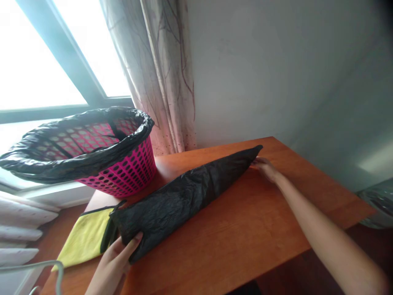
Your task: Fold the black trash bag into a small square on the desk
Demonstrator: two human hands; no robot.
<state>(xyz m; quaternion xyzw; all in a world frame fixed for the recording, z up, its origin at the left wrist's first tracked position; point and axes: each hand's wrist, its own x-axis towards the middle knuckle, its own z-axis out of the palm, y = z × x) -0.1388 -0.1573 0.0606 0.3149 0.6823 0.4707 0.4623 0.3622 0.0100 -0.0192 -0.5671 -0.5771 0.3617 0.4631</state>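
Note:
A black plastic bag (184,194), folded into a long strip, stretches diagonally over the wooden table. My left hand (118,258) pinches its near left end, thumb on top. At the far right, my right hand (265,167) grips the bag's narrow, pointed end, with the fingertips partly hidden by the plastic. Behind the bag's left half stands a pink perforated basket (135,172), its rim wrapped by a black bin liner (101,157). Close to my left hand lies a yellow cloth (87,235) with dark edging, partly covered by the bag's end.
The wooden table (242,229) has its right edge near a clear plastic item (379,203) lower down. A patterned curtain (159,73) hangs beside the window, with a grey wall behind. A pale cable (58,266) loops at the lower left.

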